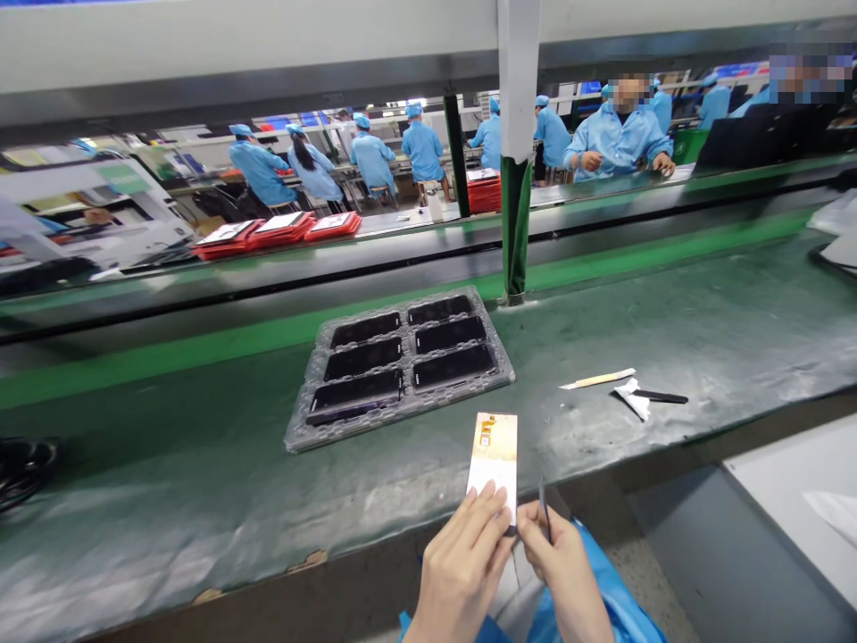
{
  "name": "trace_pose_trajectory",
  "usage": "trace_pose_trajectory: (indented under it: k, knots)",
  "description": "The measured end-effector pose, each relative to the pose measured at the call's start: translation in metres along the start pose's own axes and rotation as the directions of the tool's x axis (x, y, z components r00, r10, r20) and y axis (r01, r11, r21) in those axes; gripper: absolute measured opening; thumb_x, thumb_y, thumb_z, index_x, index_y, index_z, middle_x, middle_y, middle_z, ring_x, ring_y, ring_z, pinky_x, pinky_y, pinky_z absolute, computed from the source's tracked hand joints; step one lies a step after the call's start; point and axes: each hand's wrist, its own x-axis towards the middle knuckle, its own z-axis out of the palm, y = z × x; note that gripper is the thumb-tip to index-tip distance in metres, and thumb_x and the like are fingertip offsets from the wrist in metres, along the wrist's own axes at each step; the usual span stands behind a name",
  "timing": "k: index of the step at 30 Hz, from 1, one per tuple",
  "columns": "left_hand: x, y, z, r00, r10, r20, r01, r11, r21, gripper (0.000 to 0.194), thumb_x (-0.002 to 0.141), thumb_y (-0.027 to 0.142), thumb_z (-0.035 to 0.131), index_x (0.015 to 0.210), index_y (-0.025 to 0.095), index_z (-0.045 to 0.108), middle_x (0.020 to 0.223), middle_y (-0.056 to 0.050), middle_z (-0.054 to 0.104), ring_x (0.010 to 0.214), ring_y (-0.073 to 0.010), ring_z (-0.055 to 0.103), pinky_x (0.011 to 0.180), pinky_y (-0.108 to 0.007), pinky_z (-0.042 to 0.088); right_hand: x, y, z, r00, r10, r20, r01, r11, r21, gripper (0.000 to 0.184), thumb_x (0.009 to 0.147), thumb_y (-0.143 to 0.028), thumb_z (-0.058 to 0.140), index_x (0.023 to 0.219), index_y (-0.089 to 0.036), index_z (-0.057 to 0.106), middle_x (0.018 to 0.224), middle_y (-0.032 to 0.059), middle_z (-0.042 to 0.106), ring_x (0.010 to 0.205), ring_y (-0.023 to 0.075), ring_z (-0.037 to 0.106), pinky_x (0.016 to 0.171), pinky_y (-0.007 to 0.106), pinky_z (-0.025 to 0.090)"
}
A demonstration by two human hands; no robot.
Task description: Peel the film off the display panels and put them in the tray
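A phone screen panel (494, 460) shows its white and pale gold back, with a small orange flex cable near its far end. It is tilted at the bench's front edge. My left hand (463, 558) holds the panel, fingers lying across its near half. At the near right corner of the panel is my right hand (557, 558), closed around a thin dark tool (544, 509) that points upward; its exact kind is unclear. The right fingertips are at the panel's corner, and whether they pinch something there is hidden.
A clear plastic tray (295, 435) of several black phone screens lies beyond my hands. To the right are a yellow-handled craft knife (599, 380) and a black stick-like tool (661, 396) with white tissue. A green post (515, 232) rises behind. Workers in blue sit farther back.
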Motion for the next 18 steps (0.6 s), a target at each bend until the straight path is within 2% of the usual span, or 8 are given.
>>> trace_pose_trajectory:
  k: [7,13,18]
  knots:
    - [-0.002,0.000,0.001,1.000,0.013,-0.006,-0.013,1.000,0.011,0.016,0.098,0.012,0.051,0.103,0.013,0.066,0.111,-0.010,0.076,0.111,-0.0200,0.071,0.104,-0.032,0.054,0.002,-0.007,0.004,1.000,0.000,-0.024,-0.001,1.000,-0.028,0.050,0.061,-0.067,0.073,0.058,-0.021,0.052,0.048,-0.0098,0.033,0.047,0.0085,0.025,0.044,0.024,0.018]
    - [-0.001,-0.001,0.000,1.000,0.012,0.014,-0.011,1.000,-0.023,0.015,0.099,0.014,0.051,0.100,0.014,0.066,0.109,-0.007,0.077,0.112,-0.0194,0.070,0.104,-0.031,0.054,-0.001,-0.015,0.000,0.998,0.034,0.053,-0.031,0.998,-0.046,0.049,0.061,-0.066,0.074,0.063,-0.019,0.059,0.047,-0.0105,0.031,0.045,0.0080,0.022,0.041,0.024,0.016]
    - [-0.001,-0.001,0.000,1.000,0.021,0.011,-0.021,1.000,-0.014,0.016,0.099,0.013,0.050,0.104,0.013,0.065,0.110,-0.008,0.076,0.113,-0.0202,0.069,0.103,-0.032,0.054,0.001,-0.015,0.003,1.000,0.025,0.008,-0.024,0.998,-0.052,0.053,0.057,-0.070,0.074,0.056,-0.022,0.052,0.046,-0.0101,0.032,0.046,0.0079,0.024,0.043,0.024,0.018]
